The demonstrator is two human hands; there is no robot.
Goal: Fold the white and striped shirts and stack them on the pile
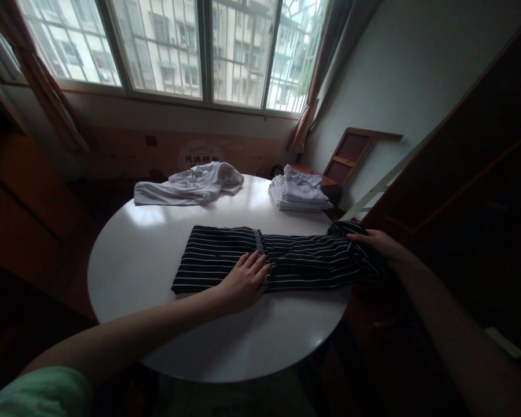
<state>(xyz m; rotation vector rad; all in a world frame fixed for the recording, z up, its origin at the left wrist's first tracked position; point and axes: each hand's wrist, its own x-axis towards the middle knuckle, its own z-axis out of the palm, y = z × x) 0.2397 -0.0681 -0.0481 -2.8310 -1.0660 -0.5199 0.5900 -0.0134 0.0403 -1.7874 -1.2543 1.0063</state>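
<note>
A dark garment with thin white stripes (217, 255) lies folded in a long band across the round white table (143, 255). My left hand (245, 281) rests flat on its middle, fingers spread, pressing the cloth down. My right hand (375, 242) is at the garment's right end by the table's edge, fingers curled over the bunched fabric there; whether it grips the cloth is unclear.
A crumpled white garment (191, 184) lies at the table's far side. A stack of folded white clothes (299, 194) sits at the far right. A wooden chair (351, 153) stands behind it by the wall. Dark wooden furniture (469, 174) rises on the right.
</note>
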